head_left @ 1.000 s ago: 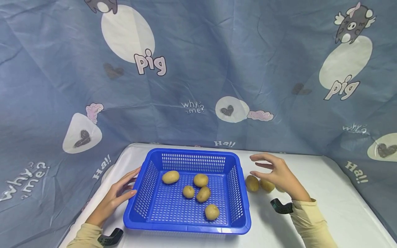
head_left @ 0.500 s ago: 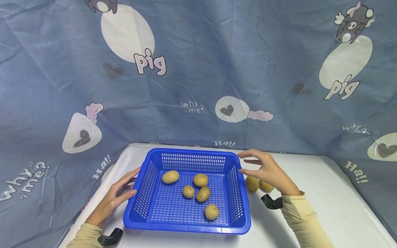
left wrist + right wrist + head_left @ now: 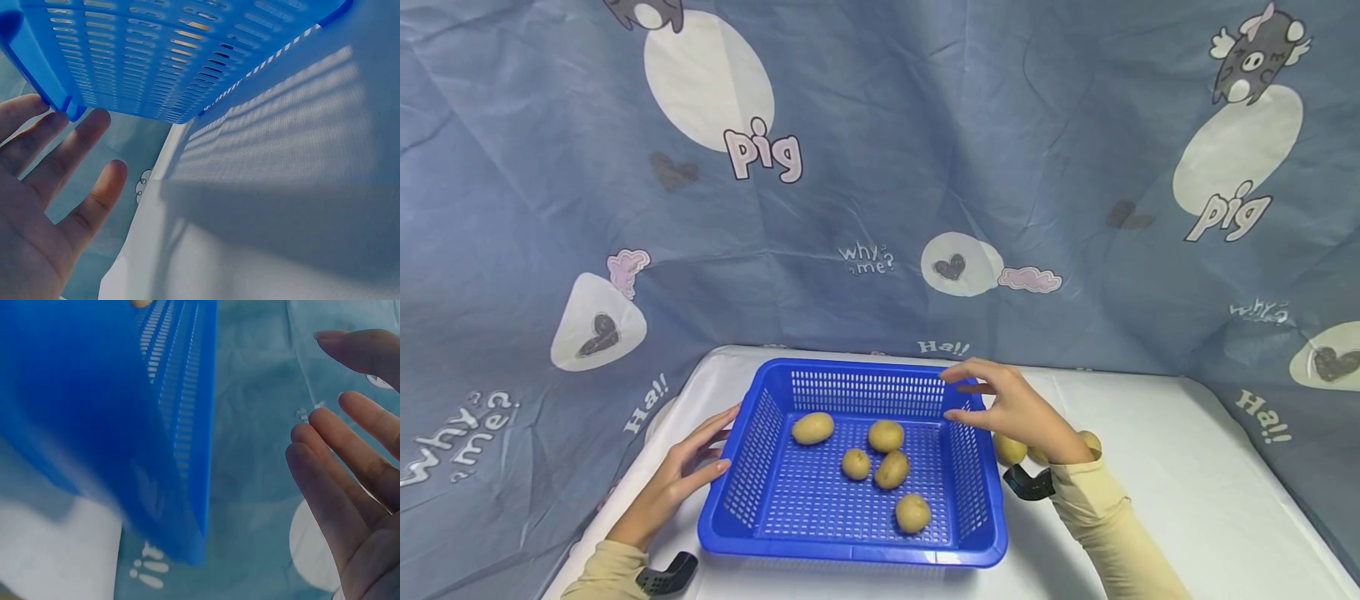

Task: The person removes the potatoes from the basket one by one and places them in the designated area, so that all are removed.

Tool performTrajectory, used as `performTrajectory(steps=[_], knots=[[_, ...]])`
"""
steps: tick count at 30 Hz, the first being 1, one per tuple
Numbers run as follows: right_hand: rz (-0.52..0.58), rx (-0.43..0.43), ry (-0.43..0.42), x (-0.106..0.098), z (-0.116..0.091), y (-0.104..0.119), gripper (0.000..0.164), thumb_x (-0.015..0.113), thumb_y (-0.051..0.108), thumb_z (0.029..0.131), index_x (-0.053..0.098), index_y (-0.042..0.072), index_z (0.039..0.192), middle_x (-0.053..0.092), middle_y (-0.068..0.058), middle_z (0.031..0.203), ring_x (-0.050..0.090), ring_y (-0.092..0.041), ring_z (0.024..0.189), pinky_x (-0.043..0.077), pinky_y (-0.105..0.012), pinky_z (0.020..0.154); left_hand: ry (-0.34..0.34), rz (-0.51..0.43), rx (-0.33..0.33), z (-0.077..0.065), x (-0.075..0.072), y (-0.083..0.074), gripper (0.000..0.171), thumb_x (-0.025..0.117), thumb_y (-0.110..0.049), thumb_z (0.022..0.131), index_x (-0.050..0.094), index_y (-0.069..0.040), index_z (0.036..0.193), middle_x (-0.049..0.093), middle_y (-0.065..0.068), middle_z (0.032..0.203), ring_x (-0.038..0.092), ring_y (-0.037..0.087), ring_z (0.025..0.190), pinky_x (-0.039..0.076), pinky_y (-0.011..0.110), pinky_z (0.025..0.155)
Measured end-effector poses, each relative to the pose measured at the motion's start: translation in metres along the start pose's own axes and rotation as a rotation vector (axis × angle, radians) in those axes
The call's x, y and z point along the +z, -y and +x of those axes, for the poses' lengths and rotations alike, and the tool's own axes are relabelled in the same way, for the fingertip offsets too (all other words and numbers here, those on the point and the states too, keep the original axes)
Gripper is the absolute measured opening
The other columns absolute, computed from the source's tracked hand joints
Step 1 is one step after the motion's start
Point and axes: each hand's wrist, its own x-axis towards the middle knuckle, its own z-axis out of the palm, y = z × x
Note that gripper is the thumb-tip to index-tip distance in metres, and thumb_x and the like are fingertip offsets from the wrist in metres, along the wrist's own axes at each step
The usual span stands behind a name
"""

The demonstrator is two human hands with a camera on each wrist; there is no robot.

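A blue plastic basket [image 3: 850,552] with slotted walls holds several potatoes: one far left [image 3: 812,428], a few grouped near the middle, one near the front right [image 3: 913,513]. My left hand [image 3: 679,473] rests its fingertips along the basket's left rim, fingers extended; in the left wrist view the fingers [image 3: 94,128] meet the rim's underside. Over the basket's back right corner is my right hand [image 3: 1011,408], thumb and fingers spread apart with nothing between them. The right wrist view has its fingers [image 3: 325,487] relaxed beside the blurred basket wall [image 3: 181,412].
Just right of the basket, partly behind the right hand and wrist, lie more potatoes [image 3: 1010,450] on the white-covered table [image 3: 1195,467]. A blue patterned cloth [image 3: 880,167] hangs behind and along the sides. Black wrist devices [image 3: 1028,483] sit at both sleeves.
My right hand has travelled left, from above the potatoes outside to over the basket's right rim. The left hand, basket and potatoes in it stay put.
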Motion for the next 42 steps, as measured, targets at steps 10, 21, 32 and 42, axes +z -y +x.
performTrajectory(steps=[10, 21, 32, 42], knots=[[0.055, -0.045, 0.075, 0.021, 0.019, 0.012, 0.048, 0.087, 0.010, 0.082, 0.069, 0.011, 0.127, 0.071, -0.007, 0.127, 0.068, -0.028, 0.122, 0.058, -0.041, 0.100, 0.001, 0.008, 0.005, 0.000, 0.000, 0.000, 0.065, 0.056, -0.001, 0.099, 0.036, -0.009, 0.161, 0.041, 0.001, 0.164, 0.051, -0.002, 0.133, 0.045, 0.012, 0.103], [0.043, -0.072, 0.155, 0.046, 0.034, 0.016, 0.044, 0.085, 0.010, 0.085, 0.069, 0.009, 0.126, 0.072, -0.007, 0.126, 0.069, -0.028, 0.122, 0.058, -0.041, 0.101, 0.004, 0.004, 0.006, 0.000, 0.000, 0.000, 0.065, 0.055, -0.002, 0.099, 0.035, -0.008, 0.161, 0.041, -0.003, 0.164, 0.052, -0.002, 0.133, 0.044, 0.012, 0.103], [0.023, -0.056, 0.236, 0.070, 0.051, 0.020, 0.044, 0.084, 0.011, 0.086, 0.069, 0.009, 0.127, 0.071, -0.006, 0.129, 0.068, -0.024, 0.122, 0.056, -0.031, 0.103, -0.001, 0.004, -0.006, 0.000, 0.000, 0.001, 0.065, 0.056, -0.001, 0.099, 0.035, -0.007, 0.161, 0.040, 0.002, 0.164, 0.051, -0.003, 0.134, 0.045, 0.012, 0.103], [-0.088, -0.114, 0.280, 0.091, 0.073, 0.019, 0.041, 0.083, 0.015, 0.087, 0.070, 0.007, 0.125, 0.074, -0.006, 0.126, 0.070, -0.024, 0.118, 0.056, -0.030, 0.103, 0.005, 0.007, 0.003, 0.001, -0.001, -0.001, 0.065, 0.055, -0.001, 0.099, 0.035, -0.008, 0.161, 0.040, 0.011, 0.164, 0.052, -0.003, 0.133, 0.044, 0.012, 0.103]])
